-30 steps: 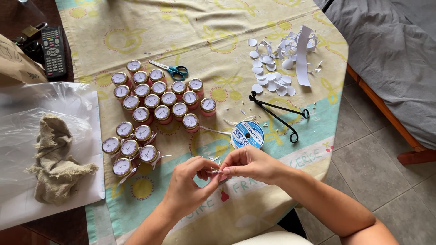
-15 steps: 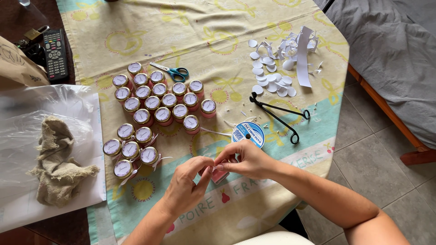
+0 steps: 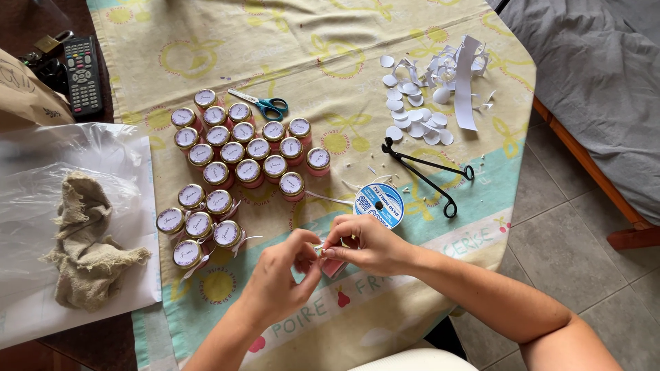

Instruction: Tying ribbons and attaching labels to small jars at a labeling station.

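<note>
While pinching white ribbon (image 3: 320, 247) over a small pink jar (image 3: 334, 265) near the table's (image 3: 412, 295) near edge, left hand (image 3: 278, 278) and right hand (image 3: 364, 244) closed fingertip to fingertip. Likely mid-knot; next, a snug pull. Ribbon spool (image 3: 378, 204) just beyond, tied jars (image 3: 196, 223) left, black tongs (image 3: 426, 175) farther right. Little room nearward, more open cloth far.

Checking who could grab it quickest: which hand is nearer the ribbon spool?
Right. The right hand sits just below the ribbon spool, nearly touching it; the left hand is lower and further left.
</note>
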